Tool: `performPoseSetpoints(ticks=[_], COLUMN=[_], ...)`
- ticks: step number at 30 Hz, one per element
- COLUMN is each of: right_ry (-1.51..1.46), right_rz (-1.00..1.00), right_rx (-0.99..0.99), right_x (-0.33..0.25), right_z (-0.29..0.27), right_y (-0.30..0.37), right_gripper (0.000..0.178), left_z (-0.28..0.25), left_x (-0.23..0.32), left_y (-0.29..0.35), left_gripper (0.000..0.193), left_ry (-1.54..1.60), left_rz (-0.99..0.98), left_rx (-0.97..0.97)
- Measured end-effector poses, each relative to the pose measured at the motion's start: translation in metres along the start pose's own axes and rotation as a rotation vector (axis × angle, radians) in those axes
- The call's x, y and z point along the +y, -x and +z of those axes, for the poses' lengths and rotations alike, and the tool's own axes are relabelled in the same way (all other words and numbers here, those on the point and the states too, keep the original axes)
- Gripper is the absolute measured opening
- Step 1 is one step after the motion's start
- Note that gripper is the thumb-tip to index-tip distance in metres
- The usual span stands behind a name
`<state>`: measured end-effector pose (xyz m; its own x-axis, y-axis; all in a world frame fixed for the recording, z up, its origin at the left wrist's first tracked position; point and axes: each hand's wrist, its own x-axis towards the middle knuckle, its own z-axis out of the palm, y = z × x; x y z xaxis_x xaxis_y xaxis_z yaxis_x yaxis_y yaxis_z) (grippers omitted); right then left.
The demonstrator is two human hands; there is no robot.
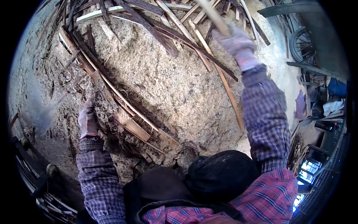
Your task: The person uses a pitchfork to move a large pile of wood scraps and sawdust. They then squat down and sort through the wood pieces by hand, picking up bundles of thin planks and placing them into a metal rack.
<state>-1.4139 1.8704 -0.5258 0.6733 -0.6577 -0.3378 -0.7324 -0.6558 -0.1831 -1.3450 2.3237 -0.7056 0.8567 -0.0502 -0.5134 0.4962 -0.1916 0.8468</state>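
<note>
Can make out poles (52, 201) at lower left. With the gloved left hand (88, 116), reaching just beside a long strip (115, 90); cannot tell the grip, with the fingers half hidden. Right of this hand, can see the strip slanting down to the right on the sawdust (160, 86), with a short block (132, 127) just beside it, and wood (149, 24) piled along the top. With the gloved right hand (238, 46), holding a pale, blurred stick (212, 16) in a closed grip. At far right, can spot a spoked wheel (302, 44).
</note>
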Motion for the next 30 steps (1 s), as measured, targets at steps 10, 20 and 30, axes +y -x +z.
performPoseSetpoints(ticks=[10,20,30], right_ry=[-1.236,0.147,0.160], right_rz=[-0.364,0.145,0.208], right_rx=[-0.119,-0.208,-0.027], right_x=[0.094,0.109,0.213], right_z=[0.023,0.058,0.097], right_y=[0.025,0.051,0.143], right_gripper=[0.065,0.066,0.071], left_z=[0.003,-0.006,0.004], left_x=[0.011,0.010,0.017], left_y=[0.013,0.002,0.004], left_gripper=[0.053,0.052,0.049], left_ry=[0.028,0.097,-0.049], left_rz=[-0.146,-0.040,0.010], left_rx=[0.128,-0.060,0.075])
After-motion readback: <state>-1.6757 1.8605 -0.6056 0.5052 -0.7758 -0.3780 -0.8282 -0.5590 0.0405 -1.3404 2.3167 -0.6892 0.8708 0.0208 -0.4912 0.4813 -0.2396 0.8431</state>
